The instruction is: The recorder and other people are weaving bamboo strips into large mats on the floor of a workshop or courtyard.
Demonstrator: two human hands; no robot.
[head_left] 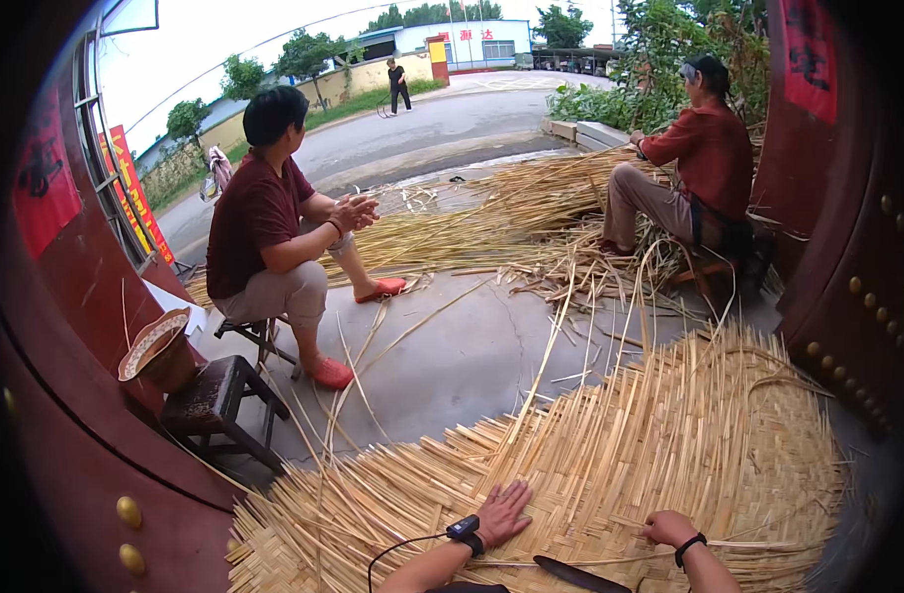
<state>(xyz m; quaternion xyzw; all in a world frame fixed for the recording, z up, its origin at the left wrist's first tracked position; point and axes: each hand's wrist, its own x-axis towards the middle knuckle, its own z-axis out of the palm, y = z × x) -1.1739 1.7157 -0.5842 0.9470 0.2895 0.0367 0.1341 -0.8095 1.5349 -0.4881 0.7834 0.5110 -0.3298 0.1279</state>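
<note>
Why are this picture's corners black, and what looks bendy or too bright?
In the head view: round fisheye image leaves dark corners; dark-red wooden-looking door with round gold studs curves at lower left; pale sky nearly white; tan woven strip mat evenly lit.

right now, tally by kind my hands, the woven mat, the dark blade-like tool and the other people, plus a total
Left hand and right hand: 2
Woven mat: 1
Dark blade-like tool: 1
Seated person at left, seated person at right and standing person: 3
Total: 7
</note>
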